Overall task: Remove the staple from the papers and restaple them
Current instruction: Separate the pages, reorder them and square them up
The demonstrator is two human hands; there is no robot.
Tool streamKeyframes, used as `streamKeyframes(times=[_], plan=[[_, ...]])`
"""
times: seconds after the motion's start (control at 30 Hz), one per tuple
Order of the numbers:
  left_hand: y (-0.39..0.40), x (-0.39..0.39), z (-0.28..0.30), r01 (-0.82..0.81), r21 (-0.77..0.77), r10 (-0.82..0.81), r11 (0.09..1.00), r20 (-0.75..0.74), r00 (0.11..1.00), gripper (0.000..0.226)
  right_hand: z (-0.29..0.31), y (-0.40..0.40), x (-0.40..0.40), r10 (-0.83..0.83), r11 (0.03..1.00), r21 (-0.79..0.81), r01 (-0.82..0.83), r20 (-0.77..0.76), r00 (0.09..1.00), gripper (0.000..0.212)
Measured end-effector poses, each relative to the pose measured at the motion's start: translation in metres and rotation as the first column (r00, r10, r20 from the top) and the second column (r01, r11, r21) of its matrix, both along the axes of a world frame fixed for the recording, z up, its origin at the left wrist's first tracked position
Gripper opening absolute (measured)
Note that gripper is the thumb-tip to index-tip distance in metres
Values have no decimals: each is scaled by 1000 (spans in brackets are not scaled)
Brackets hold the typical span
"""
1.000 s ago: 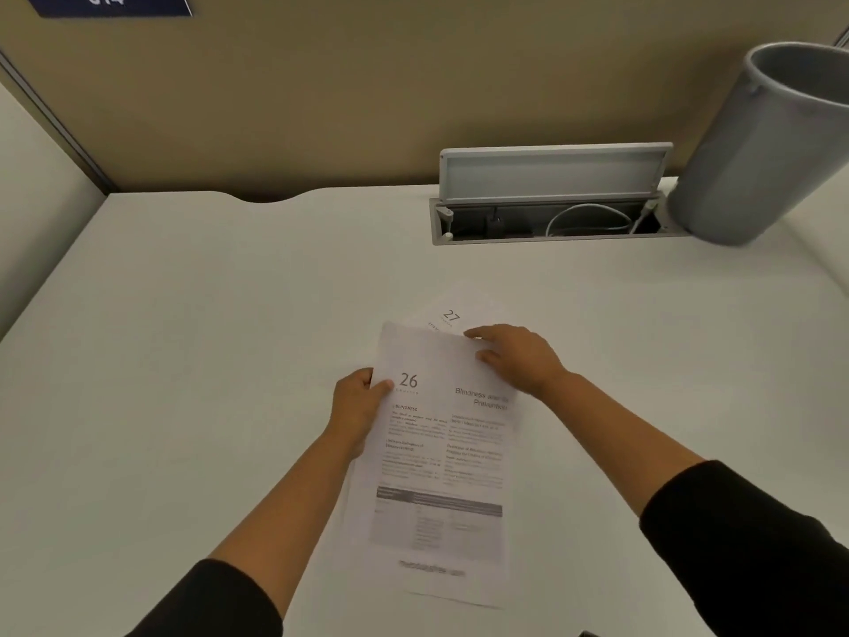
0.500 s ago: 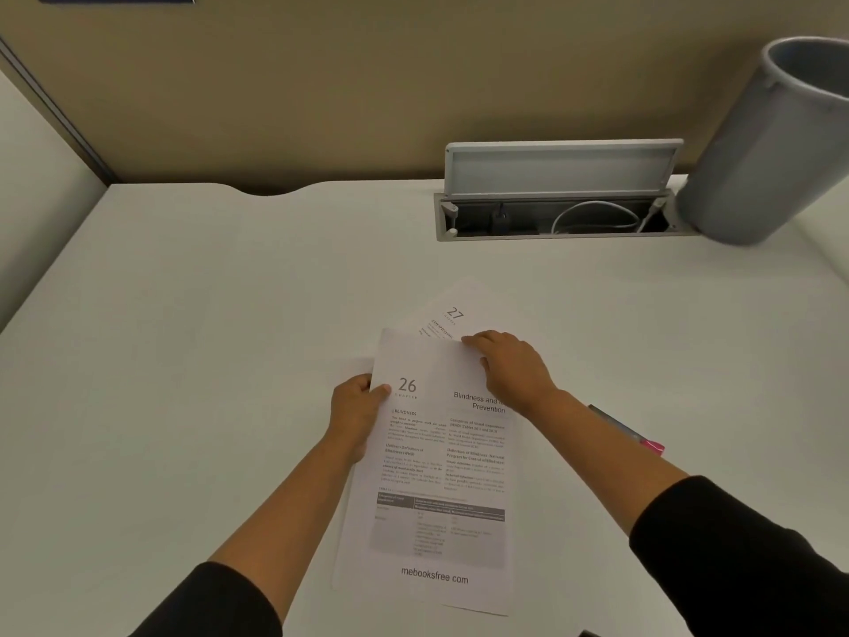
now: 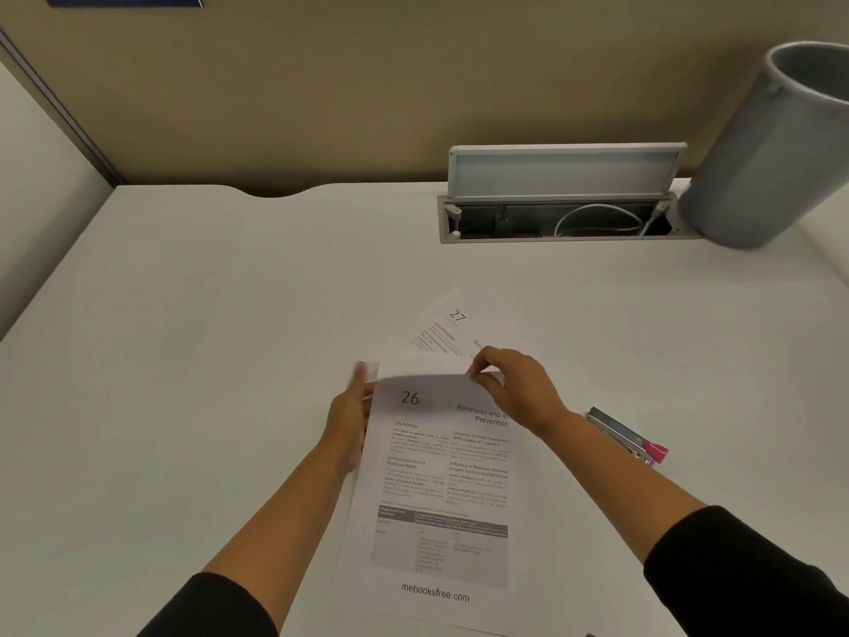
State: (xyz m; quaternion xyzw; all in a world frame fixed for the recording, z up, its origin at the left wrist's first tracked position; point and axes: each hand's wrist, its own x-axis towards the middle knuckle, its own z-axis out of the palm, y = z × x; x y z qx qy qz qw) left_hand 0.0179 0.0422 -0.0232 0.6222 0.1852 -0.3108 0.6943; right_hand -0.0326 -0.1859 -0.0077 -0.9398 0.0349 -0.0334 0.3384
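A printed sheet headed "26" (image 3: 436,489) is held over the white desk (image 3: 206,337). My left hand (image 3: 351,420) grips its left edge near the top corner. My right hand (image 3: 514,390) pinches the top edge, which curls up and casts a shadow on the page. A second sheet headed "27" (image 3: 452,331) lies skewed on the desk just behind, partly covered by the first sheet and my right hand. A metal stapler with a pink end (image 3: 627,434) lies on the desk right of my right forearm. I see no staple.
An open cable tray with a raised grey lid (image 3: 563,170) and white cables is set into the desk's back edge. A grey bin (image 3: 772,144) stands at the back right. A tan partition (image 3: 321,85) rises behind the desk.
The "26" sheet's top edge has lifted and curled under my right fingers. My left hand has shifted along the left edge. The stapler has come into view beside my right arm.
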Motion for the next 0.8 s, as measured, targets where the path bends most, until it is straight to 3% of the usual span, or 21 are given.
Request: streamKeyframes(times=[0.03, 0.1, 0.2, 0.3, 0.4, 0.63, 0.8], plan=[[4, 3, -1, 4, -80, -8, 997, -53, 999, 67, -1, -2, -6, 18, 998, 54, -19, 16, 1000, 5], [11, 8, -3, 72, -73, -78, 995, -81, 994, 72, -6, -5, -19, 5, 988, 152, -10, 34, 999, 8], [12, 14, -5, 196, 65, -193, 978, -41, 980, 48, -14, -3, -31, -31, 974, 225, 19, 50, 998, 16], [11, 15, -6, 187, 124, -184, 974, -40, 982, 26, -17, 0, -35, -51, 966, 258, 33, 64, 997, 26], [6, 13, -8, 120, 188, -121, 975, -5, 993, 3, -17, 0, -34, -59, 959, 279, 50, 22, 998, 21], [-3, 10, 0, -45, 100, 26, 994, 181, 983, 6, -18, -10, -25, -152, 942, 290, 166, -70, 986, 12], [-7, 9, 8, -19, 202, -60, 979, 375, 925, 21, -17, -8, -21, -115, 952, 279, 124, -49, 992, 21]])
